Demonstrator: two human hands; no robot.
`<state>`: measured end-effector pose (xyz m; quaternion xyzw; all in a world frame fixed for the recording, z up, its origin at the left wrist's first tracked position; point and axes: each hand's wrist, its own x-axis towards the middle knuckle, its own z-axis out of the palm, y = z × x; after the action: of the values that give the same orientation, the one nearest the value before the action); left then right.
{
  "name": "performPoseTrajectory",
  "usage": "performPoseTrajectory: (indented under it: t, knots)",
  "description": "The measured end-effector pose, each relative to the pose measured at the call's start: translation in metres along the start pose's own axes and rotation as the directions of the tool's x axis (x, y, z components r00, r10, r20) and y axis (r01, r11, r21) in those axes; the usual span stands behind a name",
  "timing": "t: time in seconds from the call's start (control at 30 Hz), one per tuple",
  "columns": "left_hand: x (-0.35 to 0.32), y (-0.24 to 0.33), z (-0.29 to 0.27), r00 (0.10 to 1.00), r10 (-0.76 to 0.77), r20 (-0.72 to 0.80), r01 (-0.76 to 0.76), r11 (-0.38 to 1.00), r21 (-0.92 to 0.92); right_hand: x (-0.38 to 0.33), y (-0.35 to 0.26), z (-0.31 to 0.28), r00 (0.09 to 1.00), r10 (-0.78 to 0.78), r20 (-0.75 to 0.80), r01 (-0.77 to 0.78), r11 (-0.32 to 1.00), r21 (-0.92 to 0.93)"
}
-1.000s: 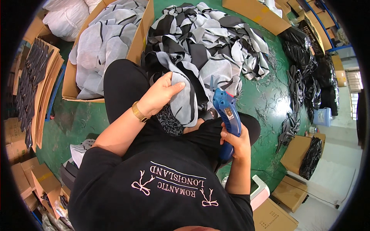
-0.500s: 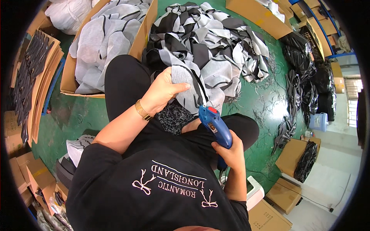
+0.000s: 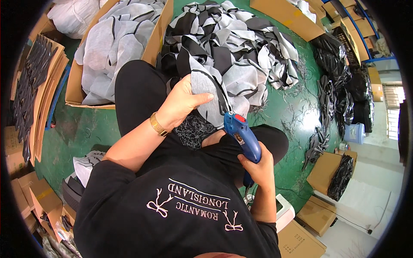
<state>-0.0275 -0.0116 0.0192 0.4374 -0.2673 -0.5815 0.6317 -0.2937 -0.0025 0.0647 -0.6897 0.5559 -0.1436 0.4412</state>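
Grey fabric piece (image 3: 204,84): located above your lap, pinched at its left side by your left hand (image 3: 185,101), thumb on top. Your right hand (image 3: 260,165) is wrapped around the handle of the blue electric cutter (image 3: 245,141). The cutter's nose points forward and to the left and meets the dark strip (image 3: 220,95) along the right side of the piece; whether the blades are closed cannot be told. A red button (image 3: 240,118) sits on top of the cutter's head.

Below the piece, between your legs, lies a heap of dark trimmings (image 3: 192,131). Directly ahead, a large pile of grey and black fabric (image 3: 243,41) rests on the green floor (image 3: 286,112). To the pile's left stands an open carton (image 3: 158,36) filled with grey fabric. Black plastic bags (image 3: 331,56) line the right side, near a light-blue bucket (image 3: 354,133).
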Motion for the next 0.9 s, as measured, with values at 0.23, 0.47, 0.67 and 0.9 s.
performPoseTrajectory:
  t: [0.23, 0.47, 0.67, 0.9]
  knots:
    - [-0.003, -0.002, 0.000, 1.000, -0.003, 0.028, 0.004, 1.000, -0.031, 0.002, -0.001, -0.001, 1.000, 0.015, 0.010, -0.015, 1.000, 0.009]
    - [-0.006, -0.002, 0.001, 0.998, 0.021, 0.051, -0.020, 1.000, -0.002, 0.003, -0.001, -0.002, 0.999, 0.035, 0.020, -0.035, 0.999, -0.001]
    - [-0.005, -0.007, -0.002, 0.998, 0.026, 0.062, -0.028, 0.999, 0.020, 0.009, 0.007, 0.000, 0.996, -0.093, 0.016, 0.093, 0.996, -0.001]
    - [-0.006, -0.010, -0.001, 0.992, 0.081, 0.092, -0.093, 0.986, 0.137, 0.016, 0.000, -0.001, 0.993, 0.013, 0.115, -0.035, 0.981, 0.188]
